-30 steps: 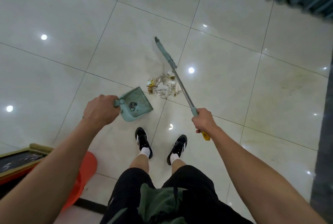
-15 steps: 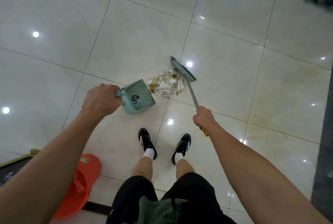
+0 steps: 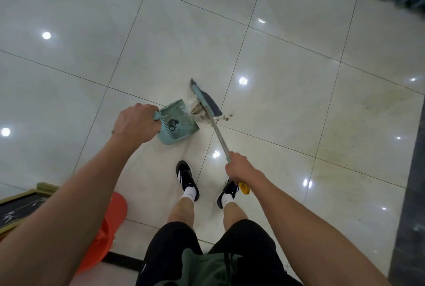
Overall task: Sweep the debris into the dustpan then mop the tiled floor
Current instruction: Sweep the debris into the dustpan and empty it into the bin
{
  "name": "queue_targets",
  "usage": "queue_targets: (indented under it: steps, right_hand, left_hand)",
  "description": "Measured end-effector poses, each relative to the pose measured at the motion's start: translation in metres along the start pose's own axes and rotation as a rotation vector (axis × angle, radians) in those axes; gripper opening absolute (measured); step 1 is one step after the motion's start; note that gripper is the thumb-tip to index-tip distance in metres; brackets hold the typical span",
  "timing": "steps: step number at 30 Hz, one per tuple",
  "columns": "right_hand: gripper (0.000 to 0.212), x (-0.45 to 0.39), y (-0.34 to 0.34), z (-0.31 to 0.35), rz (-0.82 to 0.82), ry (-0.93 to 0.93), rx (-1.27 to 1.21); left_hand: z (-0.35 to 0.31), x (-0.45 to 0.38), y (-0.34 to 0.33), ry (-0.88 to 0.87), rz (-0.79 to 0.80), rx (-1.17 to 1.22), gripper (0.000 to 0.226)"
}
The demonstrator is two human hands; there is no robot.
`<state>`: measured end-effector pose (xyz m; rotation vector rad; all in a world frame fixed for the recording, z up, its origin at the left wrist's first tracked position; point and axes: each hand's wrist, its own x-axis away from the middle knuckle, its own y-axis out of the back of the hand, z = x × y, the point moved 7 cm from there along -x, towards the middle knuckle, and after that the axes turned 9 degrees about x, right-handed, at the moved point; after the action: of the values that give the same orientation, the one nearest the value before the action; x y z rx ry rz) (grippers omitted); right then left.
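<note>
Dustpan (image 3: pixel 178 124): pale teal plastic, comb teeth along its near wall, short handle, mouth tipped toward the debris.
Debris (image 3: pixel 197 109): clear wrapper scraps and brown bits, heaped at the dustpan's mouth; a few crumbs (image 3: pixel 226 117) lie just right of it.
Broom (image 3: pixel 205 101): teal head, dark bristles, metal shaft, yellow end cap, pressed against the debris opposite the dustpan.
Tiled floor (image 3: pixel 287 74): glossy white under the dustpan.

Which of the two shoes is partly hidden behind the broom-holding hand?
The right shoe: the right hand and the broom's yellow handle end overlap it. The left shoe shows whole.
</note>
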<state>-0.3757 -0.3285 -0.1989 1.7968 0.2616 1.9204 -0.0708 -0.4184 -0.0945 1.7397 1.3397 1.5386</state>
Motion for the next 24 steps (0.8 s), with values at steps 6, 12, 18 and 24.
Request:
queue_targets:
  steps: [6,12,18,24]
  right_hand:
    - [0.029,0.022,-0.026,0.026,0.073,0.116,-0.044]
    - [0.022,0.049,-0.034,0.021,0.111,0.156,-0.195]
    - [0.03,0.063,-0.03,0.002,0.079,0.162,-0.213]
    - [0.044,0.078,-0.01,-0.015,-0.005,0.152,-0.186]
  left_hand:
    - [-0.002,0.011,-0.01,0.006,-0.01,0.002,0.01]
    - [0.006,0.028,-0.017,0.096,-0.033,0.073,0.009]
    - [0.01,0.042,-0.008,0.181,-0.084,0.159,0.012]
    - [0.031,0.062,-0.01,0.242,-0.094,0.162,0.014]
